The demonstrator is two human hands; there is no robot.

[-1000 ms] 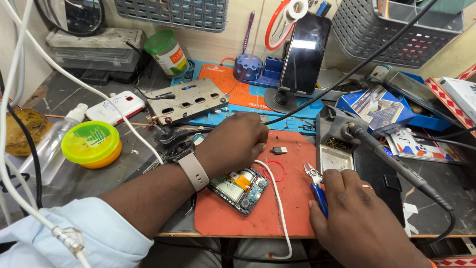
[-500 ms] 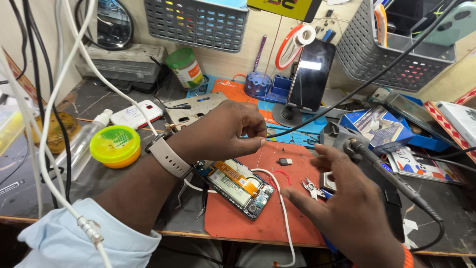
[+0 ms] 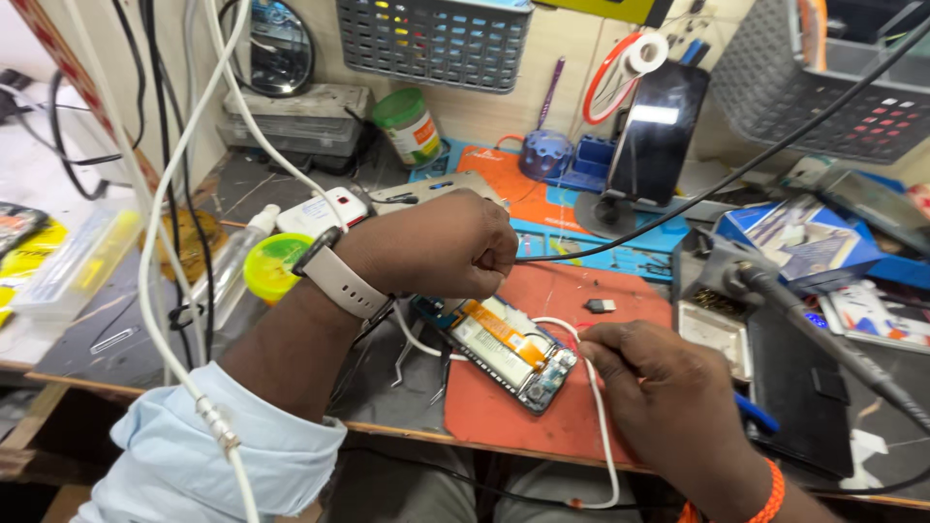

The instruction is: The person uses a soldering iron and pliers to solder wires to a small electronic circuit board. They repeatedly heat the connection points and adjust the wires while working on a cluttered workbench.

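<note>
The cluttered grey desk (image 3: pixel 291 194) is being leaned over. Near its front edge, the flat red rubber mat (image 3: pixel 504 412) is carrying the opened rectangular phone (image 3: pixel 504 349). The left hand (image 3: pixel 441 242) is being held fisted above it, pinching a thin black cable (image 3: pixel 601 247); the right hand (image 3: pixel 659 387) is being curled at the phone's end, its grip being hidden.

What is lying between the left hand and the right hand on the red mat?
In the head view, the opened phone lies between the left hand and right hand.

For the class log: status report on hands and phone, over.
Left hand fisted above opened phone with orange-taped battery. Right hand at its lower end. White cable alongside.
</note>
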